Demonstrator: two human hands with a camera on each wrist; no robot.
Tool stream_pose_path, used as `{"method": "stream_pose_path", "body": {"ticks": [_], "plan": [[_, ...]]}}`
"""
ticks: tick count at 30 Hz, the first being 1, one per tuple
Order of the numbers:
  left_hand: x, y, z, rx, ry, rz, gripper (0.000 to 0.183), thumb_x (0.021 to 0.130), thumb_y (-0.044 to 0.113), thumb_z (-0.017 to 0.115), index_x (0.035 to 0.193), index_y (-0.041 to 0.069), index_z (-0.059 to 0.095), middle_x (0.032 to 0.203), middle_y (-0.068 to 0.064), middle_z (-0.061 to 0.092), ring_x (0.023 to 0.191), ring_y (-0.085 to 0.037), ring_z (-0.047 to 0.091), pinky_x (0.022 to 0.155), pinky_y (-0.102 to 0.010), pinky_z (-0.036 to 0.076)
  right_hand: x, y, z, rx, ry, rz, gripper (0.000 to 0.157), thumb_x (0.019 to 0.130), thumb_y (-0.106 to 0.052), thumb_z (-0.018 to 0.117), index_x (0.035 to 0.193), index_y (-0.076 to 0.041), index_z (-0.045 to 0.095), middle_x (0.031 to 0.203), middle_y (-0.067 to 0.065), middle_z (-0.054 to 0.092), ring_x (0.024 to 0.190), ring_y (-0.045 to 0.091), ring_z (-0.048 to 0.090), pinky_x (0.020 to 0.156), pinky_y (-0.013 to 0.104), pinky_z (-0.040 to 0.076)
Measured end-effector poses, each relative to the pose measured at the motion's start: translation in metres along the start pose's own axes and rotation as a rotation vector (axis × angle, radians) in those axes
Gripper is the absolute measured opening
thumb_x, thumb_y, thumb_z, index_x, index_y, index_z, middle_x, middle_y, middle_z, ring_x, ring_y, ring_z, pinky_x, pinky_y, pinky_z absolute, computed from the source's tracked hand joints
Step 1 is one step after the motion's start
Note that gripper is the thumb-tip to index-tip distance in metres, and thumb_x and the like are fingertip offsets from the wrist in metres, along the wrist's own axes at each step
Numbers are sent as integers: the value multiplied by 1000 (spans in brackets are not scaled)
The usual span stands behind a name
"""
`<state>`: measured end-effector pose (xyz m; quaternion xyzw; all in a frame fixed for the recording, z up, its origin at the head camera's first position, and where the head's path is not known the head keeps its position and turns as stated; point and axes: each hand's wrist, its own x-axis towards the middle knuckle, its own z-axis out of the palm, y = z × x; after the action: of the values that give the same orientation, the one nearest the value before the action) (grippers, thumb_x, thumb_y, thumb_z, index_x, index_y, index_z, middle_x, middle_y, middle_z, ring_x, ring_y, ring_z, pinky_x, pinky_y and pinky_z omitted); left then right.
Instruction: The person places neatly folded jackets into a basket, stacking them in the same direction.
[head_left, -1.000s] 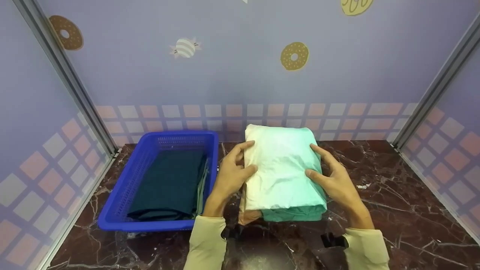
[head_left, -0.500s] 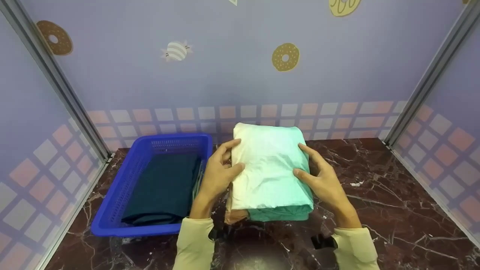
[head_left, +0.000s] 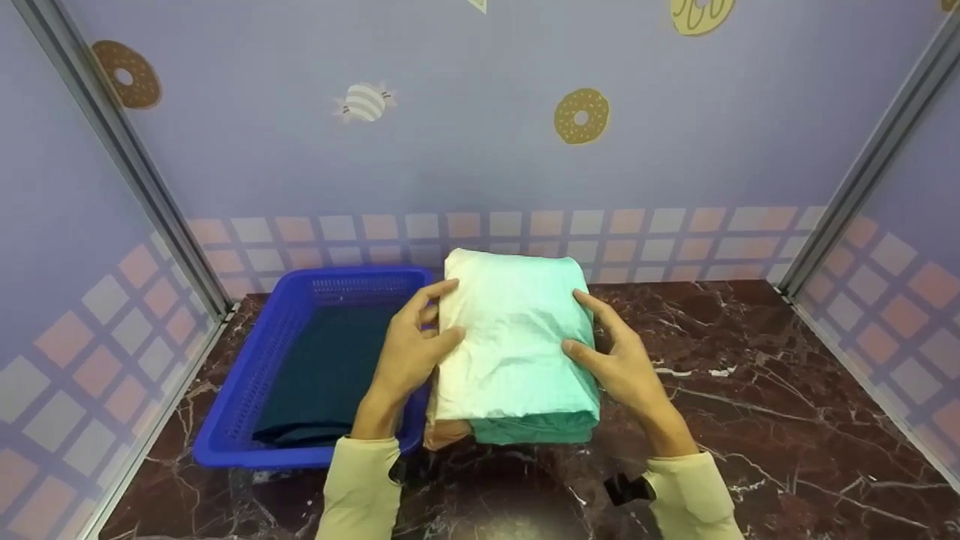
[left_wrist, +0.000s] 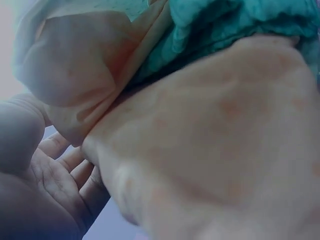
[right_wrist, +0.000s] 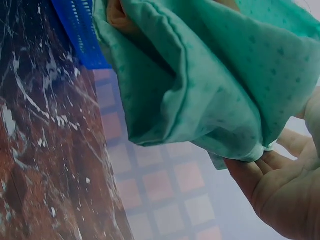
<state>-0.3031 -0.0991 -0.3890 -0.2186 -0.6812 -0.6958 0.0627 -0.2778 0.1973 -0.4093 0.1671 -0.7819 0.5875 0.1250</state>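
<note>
In the head view, a thick folded cloth (head_left: pixel 517 337), cream on its left side and mint green on its right, is held up off the table between both hands. My left hand (head_left: pixel 409 341) grips its left edge, thumb on top and the other fingers along the side and underneath. On the opposite edge, my right hand (head_left: pixel 622 360) holds it the same way. Peach layers show beside the palm of the left hand (left_wrist: pixel 55 185) in the left wrist view. In the right wrist view, green folds (right_wrist: pixel 200 100) hang loosely near the right hand (right_wrist: pixel 285 180).
Left of the held cloth stands a blue plastic basket (head_left: pixel 300 456), its right side partly hidden by the left hand and cloth. Inside lies a folded dark teal cloth (head_left: pixel 330 375). The dark red marbled table (head_left: pixel 750 405) meets patterned walls (head_left: pixel 465 165) at the back and sides.
Both hands have carried the folded cloth leftward, and it now overlaps the basket's right side in the head view. The grip looks the same. The head view has also shifted slightly.
</note>
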Motion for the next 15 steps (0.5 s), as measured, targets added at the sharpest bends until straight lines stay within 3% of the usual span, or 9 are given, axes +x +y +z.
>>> {"method": "stream_pose_path", "body": {"ticks": [3,7,15], "plan": [[-2,3,-6,15,13,21,61,93,-10,68,151,2,56,133,-24,68,90,-36,75,73,-34,61,4,-2,4,-17,-2,4,71,99,-12,77,162,-10,45,161,17,45,145,36,44,113,60,39],[-4,5,-13,8,44,42,58,92,-11,70,148,1,59,132,-25,68,84,-34,74,70,-32,60,11,-7,9,-1,-24,27,71,99,-13,78,162,-11,45,157,18,50,138,37,52,107,57,47],[-5,8,-20,-26,158,7,52,94,-8,70,145,0,62,128,-24,70,89,-29,73,77,-33,60,23,-14,21,-3,-24,29,72,97,-10,78,162,-9,46,146,19,59,123,37,60,96,49,54]]}}
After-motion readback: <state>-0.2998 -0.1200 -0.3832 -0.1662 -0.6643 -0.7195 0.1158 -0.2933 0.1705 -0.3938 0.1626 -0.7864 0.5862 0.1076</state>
